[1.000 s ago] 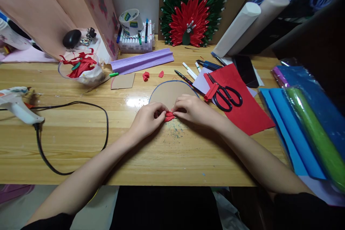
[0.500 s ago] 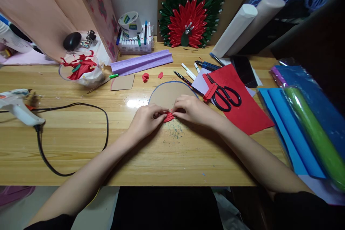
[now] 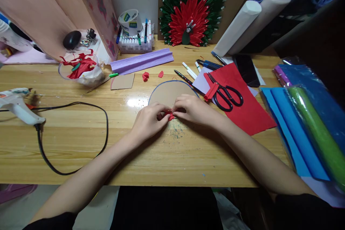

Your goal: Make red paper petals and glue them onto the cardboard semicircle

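Between my fingertips is a small piece of red crepe paper [image 3: 171, 116], crumpled and partly hidden. My left hand [image 3: 151, 119] pinches its left side, and my right hand [image 3: 191, 109] pinches it from the right. Both hands are closed over the near edge of a round cardboard piece [image 3: 171, 91] outlined in blue, whose lower part they cover. Beyond the cardboard lie a crumpled red paper bit [image 3: 145, 76] and a flat red petal-shaped scrap [image 3: 160, 74]. To the right, black-handled scissors [image 3: 225, 93] rest on a red paper sheet [image 3: 249, 113].
A glue gun [image 3: 20, 106] lies at left, its black cord looping over the table. Behind are a purple crepe strip [image 3: 142, 61], a marker box [image 3: 136, 45] and a red-green peacock-like craft [image 3: 190, 18]. Blue and green paper packs [image 3: 304, 125] line the right edge.
The red paper between my fingers is bunched smaller, and less of it shows. My left hand has shifted slightly right, closer to my right hand. The view has tilted slightly.
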Demonstrator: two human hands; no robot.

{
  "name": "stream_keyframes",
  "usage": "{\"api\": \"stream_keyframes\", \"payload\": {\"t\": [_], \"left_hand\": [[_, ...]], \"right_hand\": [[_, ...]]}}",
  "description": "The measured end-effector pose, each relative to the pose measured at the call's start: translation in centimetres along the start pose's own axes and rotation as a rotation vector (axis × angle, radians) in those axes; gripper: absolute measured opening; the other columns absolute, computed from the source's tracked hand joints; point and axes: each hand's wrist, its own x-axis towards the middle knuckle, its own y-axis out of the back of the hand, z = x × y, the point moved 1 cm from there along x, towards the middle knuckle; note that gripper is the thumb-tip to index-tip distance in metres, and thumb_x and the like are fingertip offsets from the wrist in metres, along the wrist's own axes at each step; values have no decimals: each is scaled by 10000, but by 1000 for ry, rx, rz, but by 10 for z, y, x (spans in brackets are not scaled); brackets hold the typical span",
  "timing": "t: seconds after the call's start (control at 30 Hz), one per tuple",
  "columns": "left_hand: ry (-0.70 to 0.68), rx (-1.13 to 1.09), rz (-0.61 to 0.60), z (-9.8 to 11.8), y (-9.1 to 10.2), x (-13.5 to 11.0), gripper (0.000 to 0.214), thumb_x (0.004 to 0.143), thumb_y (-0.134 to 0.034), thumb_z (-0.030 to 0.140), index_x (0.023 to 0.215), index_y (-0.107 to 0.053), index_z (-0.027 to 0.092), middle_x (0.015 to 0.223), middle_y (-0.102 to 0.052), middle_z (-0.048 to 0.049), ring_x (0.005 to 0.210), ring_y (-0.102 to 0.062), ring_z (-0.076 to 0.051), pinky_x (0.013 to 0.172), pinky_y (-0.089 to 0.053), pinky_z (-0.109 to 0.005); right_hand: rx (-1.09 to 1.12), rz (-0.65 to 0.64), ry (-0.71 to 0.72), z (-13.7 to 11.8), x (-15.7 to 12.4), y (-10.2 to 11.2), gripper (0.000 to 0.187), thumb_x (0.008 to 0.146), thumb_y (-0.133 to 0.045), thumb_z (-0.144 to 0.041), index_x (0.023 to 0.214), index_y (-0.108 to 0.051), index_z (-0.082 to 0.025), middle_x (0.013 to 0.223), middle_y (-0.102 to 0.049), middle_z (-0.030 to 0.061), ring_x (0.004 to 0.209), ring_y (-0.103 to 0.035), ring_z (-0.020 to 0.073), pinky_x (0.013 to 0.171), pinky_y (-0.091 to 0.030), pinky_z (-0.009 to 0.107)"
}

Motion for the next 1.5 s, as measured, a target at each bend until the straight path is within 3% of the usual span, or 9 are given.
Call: {"api": "stream_keyframes", "payload": {"t": [0.33, 0.53, 0.83, 1.23, 1.5], "left_hand": [[69, -48, -22, -4, -2, 4, 142, 838, -521, 223, 873, -657, 202, 807, -688, -10, 698, -587, -130, 636, -430, -256], [41, -62, -9, -3, -1, 3, 154, 835, -533, 229, 891, -675, 213, 852, -699, -12, 743, -602, -131, 673, -440, -257], [113, -195, -19, -3, -2, 4, 145, 805, -572, 249, 860, -694, 195, 793, -706, -26, 639, -582, -116, 589, -434, -237], [209, -269, 58, -10, -7, 3, 166, 798, -568, 275, 869, -676, 171, 812, -697, -49, 638, -591, -120, 563, -442, -228], [176, -258, 74, -8, -5, 3, 169, 693, -704, 280, 798, -641, 163, 722, -673, -20, 557, -526, -85, 503, -403, -196]], "right_hand": [[2, -16, -14, 0, 1, 1, 74, 802, -607, -149, 793, -680, -145, 803, -661, 72, 808, -573, 186, 724, -429, 297], [-7, -6, 2, 1, 1, 0, 78, 806, -602, -153, 780, -675, -141, 787, -650, 68, 775, -562, 178, 693, -419, 287], [-4, -7, 2, 2, 0, -1, 83, 809, -596, -162, 786, -675, -151, 794, -653, 68, 795, -566, 186, 705, -420, 293], [136, 39, -181, -3, 4, -8, 117, 833, -571, -204, 761, -652, -161, 798, -642, 52, 782, -565, 165, 683, -390, 266], [188, 36, -145, 3, 5, -14, 112, 842, -555, -238, 765, -587, -163, 802, -608, 42, 799, -530, 165, 692, -381, 265]]}}
